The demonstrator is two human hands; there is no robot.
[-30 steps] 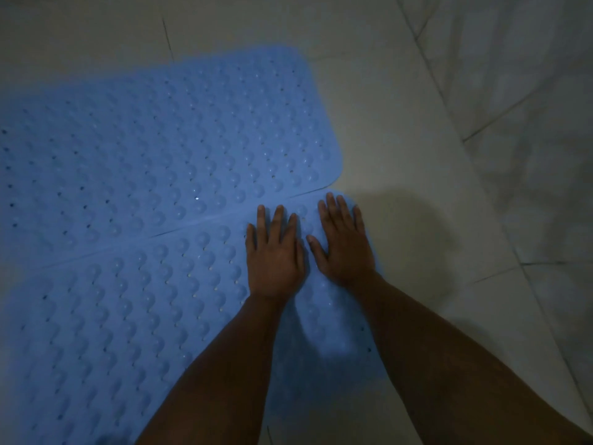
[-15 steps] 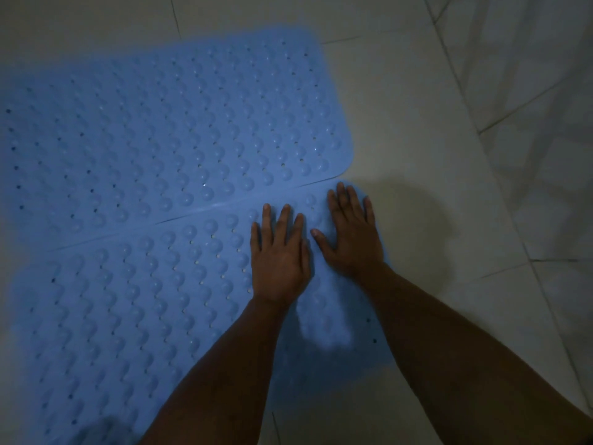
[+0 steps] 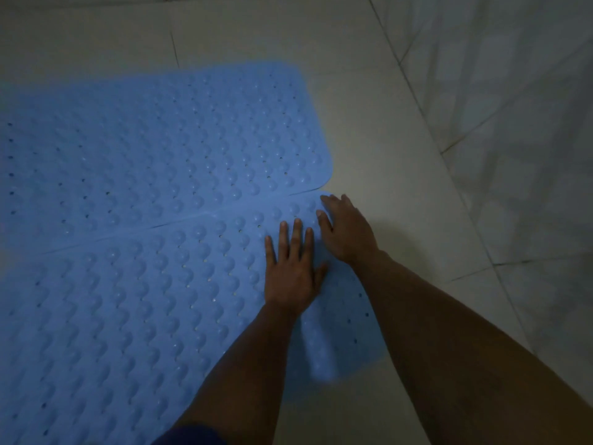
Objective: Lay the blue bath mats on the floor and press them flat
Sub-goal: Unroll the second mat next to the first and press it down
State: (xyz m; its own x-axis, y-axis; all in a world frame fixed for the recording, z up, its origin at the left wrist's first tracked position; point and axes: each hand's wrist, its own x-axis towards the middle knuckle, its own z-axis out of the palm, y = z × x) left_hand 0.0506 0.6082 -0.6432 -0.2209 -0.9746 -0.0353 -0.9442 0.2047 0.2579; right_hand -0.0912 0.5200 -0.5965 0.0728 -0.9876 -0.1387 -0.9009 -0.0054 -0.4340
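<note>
Two blue bath mats with raised bumps and small holes lie side by side on the tiled floor. The far mat (image 3: 167,149) lies flat, and its near edge meets the near mat (image 3: 122,309) along a seam. My left hand (image 3: 290,268) rests palm down on the near mat close to its far right corner, fingers apart. Just to its right, my right hand (image 3: 348,229) lies on that mat's right edge, its fingertips at the far right corner and its outer side over the floor. Neither hand holds anything.
Pale floor tiles (image 3: 385,162) with dark grout lines surround the mats. A marbled tiled surface (image 3: 513,107) runs along the right side. The light is dim. A dark blue bit of clothing (image 3: 192,436) shows at the bottom edge.
My right hand has slid outward to the near mat's far right corner and edge. My left hand stays flat on the mat. The camera view has tilted, so the mats sit lower in frame.
</note>
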